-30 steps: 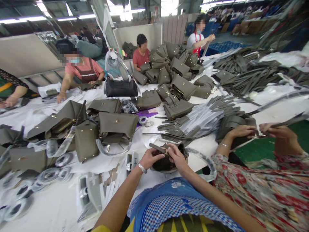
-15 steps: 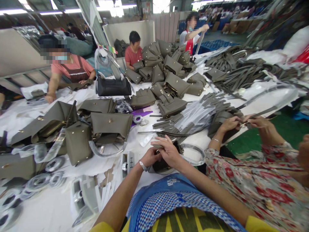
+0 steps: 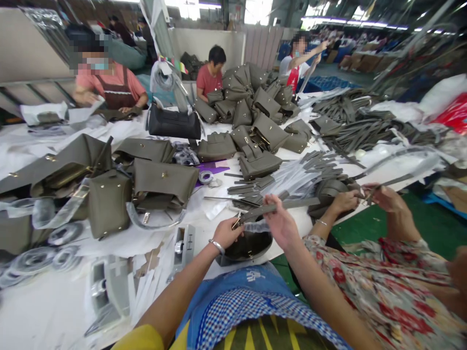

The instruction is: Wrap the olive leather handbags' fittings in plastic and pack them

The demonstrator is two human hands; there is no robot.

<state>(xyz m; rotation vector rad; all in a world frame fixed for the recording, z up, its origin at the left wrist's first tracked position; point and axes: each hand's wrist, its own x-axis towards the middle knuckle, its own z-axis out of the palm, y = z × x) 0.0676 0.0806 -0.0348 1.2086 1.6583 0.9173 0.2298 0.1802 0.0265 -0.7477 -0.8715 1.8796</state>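
Observation:
A long olive-grey strap [image 3: 292,204] is stretched between my two hands above the table's near edge. My left hand [image 3: 226,232] pinches its near end, where a small metal fitting shows. My right hand [image 3: 280,224] is closed round the strap's middle, and clear plastic film [image 3: 256,226] hangs under it. Below the hands sits a dark round bowl-like piece [image 3: 250,247] on the white table [image 3: 65,311].
A co-worker in a floral sleeve [image 3: 368,287] at my right holds another strap. Olive handbags [image 3: 166,182] lie to the left, a heap of them [image 3: 255,107] farther back, loose straps [image 3: 314,167] in front. A tape dispenser [image 3: 182,245] and tape rolls [image 3: 32,260] lie near left.
My hands were pressed together over the dark bowl-like piece; now they have drawn apart and lifted, pulling the strap out straight toward the right. The camera has swung slightly.

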